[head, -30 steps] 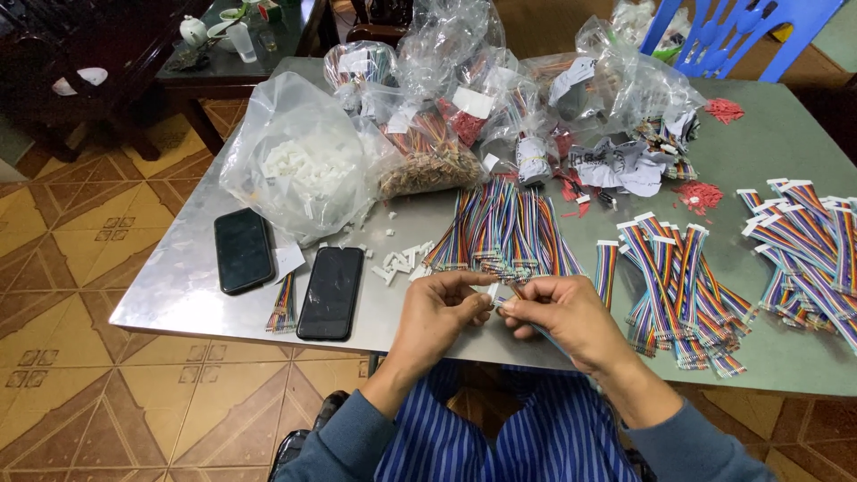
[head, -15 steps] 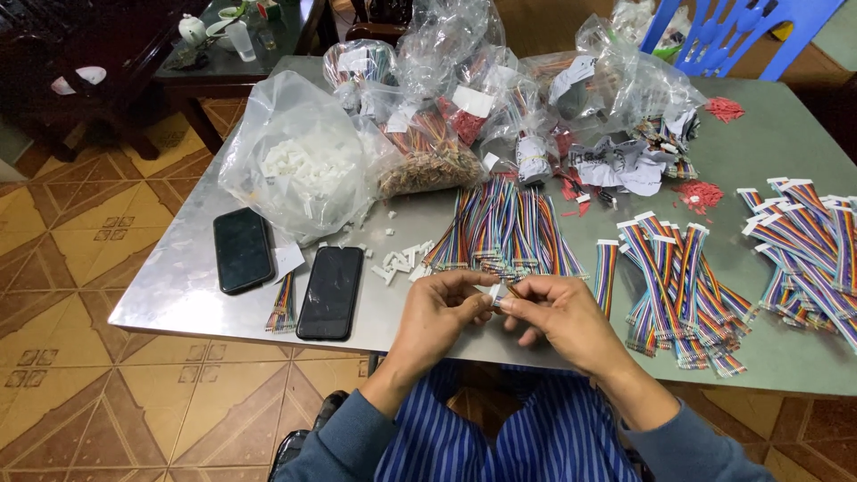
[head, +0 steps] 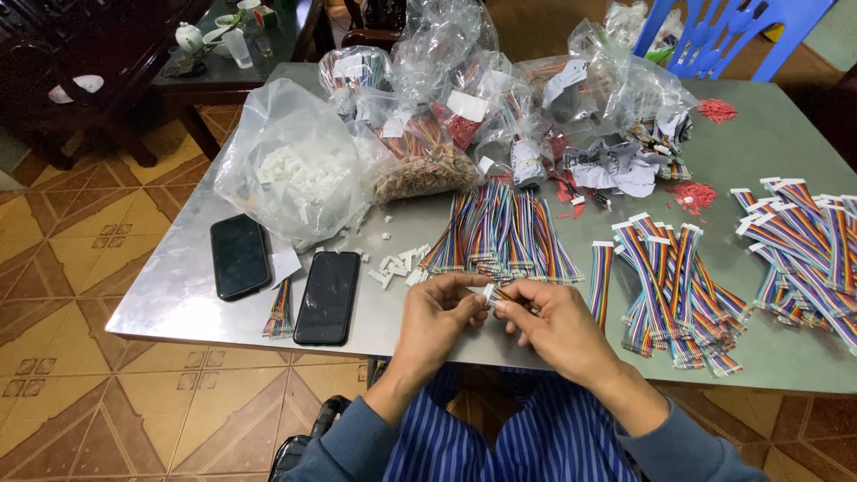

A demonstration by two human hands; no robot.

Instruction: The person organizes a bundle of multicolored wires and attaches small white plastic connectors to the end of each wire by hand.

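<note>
Little has moved since half a second ago: both hands have stayed at the near edge of the table, still pressed together over the same small work; the left thumb has curled in slightly.

Left hand: fingers closed to a pinch, thumb and forefinger tips on a small white plug. Right hand: fingers likewise curled shut, gripping a short rainbow ribbon wire right at the plug. The two hands touch at the fingertips; whether the wire is seated in the plug cannot be told.

The plug and wire sit between the fingertips, just above the table's front edge, directly in front of a fanned row of loose rainbow wires.

Around them:
- scatter of white plugs just left of that row
- two dark phones lying flat at left, a small wire bundle between them
- clear bag of white plugs behind the phones
- more clear bags piled at the back
- finished wires with white ends heaped at right, another heap further right
- blue plastic chair beyond the table
</note>
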